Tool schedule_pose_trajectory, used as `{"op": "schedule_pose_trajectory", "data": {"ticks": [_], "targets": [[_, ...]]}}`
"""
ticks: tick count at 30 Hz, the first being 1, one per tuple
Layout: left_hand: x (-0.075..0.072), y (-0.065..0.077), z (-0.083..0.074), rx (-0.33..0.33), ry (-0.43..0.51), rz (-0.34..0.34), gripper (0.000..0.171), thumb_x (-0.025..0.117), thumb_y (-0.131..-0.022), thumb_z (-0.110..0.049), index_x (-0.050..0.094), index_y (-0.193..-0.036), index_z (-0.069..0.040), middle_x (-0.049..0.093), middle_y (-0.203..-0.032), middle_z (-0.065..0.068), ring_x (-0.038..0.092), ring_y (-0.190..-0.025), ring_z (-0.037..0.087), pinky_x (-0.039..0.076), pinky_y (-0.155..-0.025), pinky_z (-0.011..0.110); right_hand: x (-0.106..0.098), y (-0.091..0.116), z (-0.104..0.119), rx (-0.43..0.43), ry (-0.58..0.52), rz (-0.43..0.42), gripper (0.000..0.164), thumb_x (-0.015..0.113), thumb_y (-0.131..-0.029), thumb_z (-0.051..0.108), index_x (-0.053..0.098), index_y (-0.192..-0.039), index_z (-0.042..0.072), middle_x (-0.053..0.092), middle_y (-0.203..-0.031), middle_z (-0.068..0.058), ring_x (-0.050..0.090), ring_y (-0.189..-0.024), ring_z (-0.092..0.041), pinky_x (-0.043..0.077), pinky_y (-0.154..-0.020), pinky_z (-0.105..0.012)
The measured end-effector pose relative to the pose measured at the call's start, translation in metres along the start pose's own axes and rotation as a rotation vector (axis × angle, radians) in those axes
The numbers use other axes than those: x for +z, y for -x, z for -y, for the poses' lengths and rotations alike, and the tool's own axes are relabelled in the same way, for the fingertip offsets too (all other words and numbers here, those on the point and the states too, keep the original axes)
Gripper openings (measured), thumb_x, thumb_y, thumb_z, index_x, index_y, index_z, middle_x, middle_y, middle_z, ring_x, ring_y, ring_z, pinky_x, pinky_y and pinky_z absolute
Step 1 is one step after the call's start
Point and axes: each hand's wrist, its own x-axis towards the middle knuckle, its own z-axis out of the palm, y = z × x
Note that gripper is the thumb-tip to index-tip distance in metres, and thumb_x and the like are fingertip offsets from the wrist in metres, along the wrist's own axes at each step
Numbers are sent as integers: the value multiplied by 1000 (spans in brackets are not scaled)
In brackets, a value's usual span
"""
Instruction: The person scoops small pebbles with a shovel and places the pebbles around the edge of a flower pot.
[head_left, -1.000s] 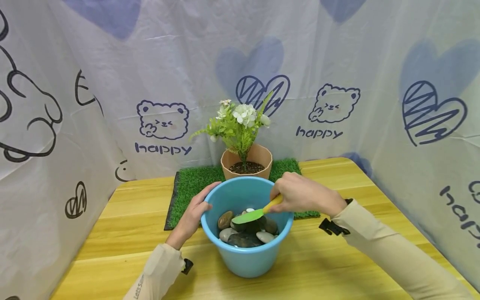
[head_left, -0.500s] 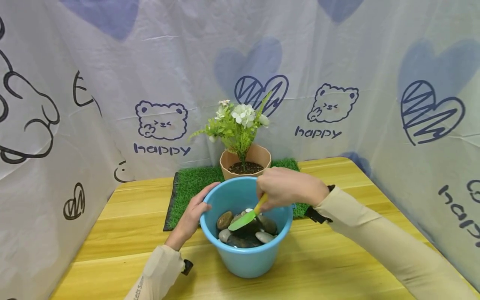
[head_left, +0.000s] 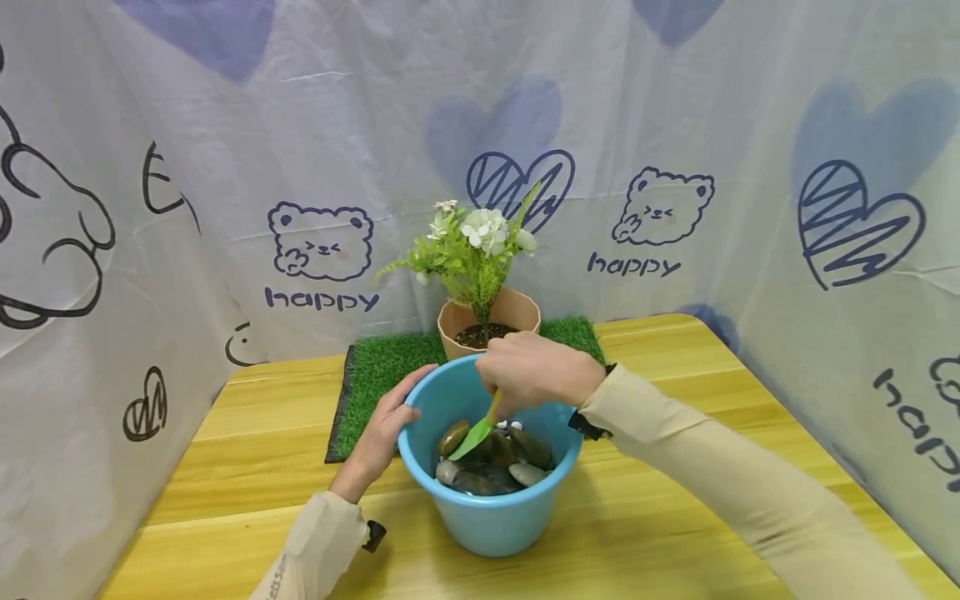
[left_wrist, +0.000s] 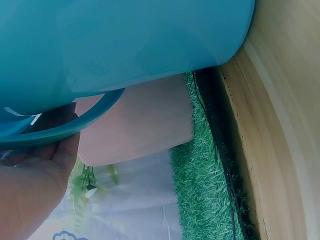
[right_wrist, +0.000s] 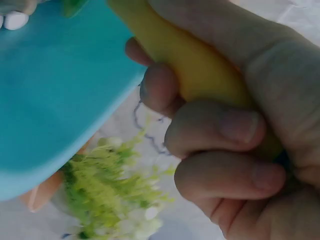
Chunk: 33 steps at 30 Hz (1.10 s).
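A light blue bucket (head_left: 491, 527) stands upright on the table, with several smooth stones (head_left: 483, 480) in it, brown, grey and dark. My left hand (head_left: 387, 419) grips its left side; the left wrist view shows the fingers wrapped at a looped side handle (left_wrist: 65, 131) of the bucket. Over the bucket my right hand (head_left: 536, 372) holds a small trowel (head_left: 472, 439) with a green blade and a yellow handle. In the right wrist view the fingers curl round that yellow handle (right_wrist: 195, 65). The blade slants down to the left, its tip among the stones beside a brown one.
Right behind the bucket stands a peach flowerpot (head_left: 452, 323) with a white-flowered plant (head_left: 480, 242). The pot sits on a green artificial grass mat (head_left: 378, 367) on the wooden table (head_left: 247, 467). A printed white curtain (head_left: 337, 125) hangs round the table.
My right hand has moved left over the bucket. The trowel has turned steeper and its blade has gone left and down into the stones. The left hand keeps its hold on the bucket.
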Motion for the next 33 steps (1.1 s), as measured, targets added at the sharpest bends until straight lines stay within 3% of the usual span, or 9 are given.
{"op": "schedule_pose_trajectory", "data": {"ticks": [6,13,19,27,33], "targets": [[0,0,-1,9,7,4,68,38,-83,-10,40,-150,-22,47,-147,16,55,-122,41,53,-87,42,11,-1,-23,5,-84,19,48,78,-81,38,43,-51,23,24,-51,10,27,-46,-5,27,-48,-22],[0,0,-3,11,10,6,67,38,-84,-10,40,-150,-21,47,-147,16,55,-123,41,53,-89,44,28,8,-41,17,-25,-58,20,79,-78,42,70,-71,26,61,-70,14,50,-56,-6,41,-54,-24],[-1,2,-2,-2,12,5,68,38,-84,-10,39,-151,-21,46,-147,17,55,-122,41,53,-88,44,37,9,-46,0,-11,-116,18,80,-77,42,73,-76,25,61,-70,13,49,-58,-7,40,-54,-25],[0,1,-4,-10,24,17,68,37,-85,-12,37,-151,-24,47,-147,16,56,-121,41,55,-85,45,40,14,-45,-20,-32,-89,13,82,-77,32,74,-82,24,65,-76,12,53,-63,-6,47,-61,-26],[0,3,-5,-16,30,24,67,37,-86,-13,37,-151,-26,46,-148,16,55,-122,42,55,-87,46,46,18,-46,-61,17,-139,13,80,-80,33,74,-85,23,64,-80,10,52,-66,-6,47,-63,-27]]}}
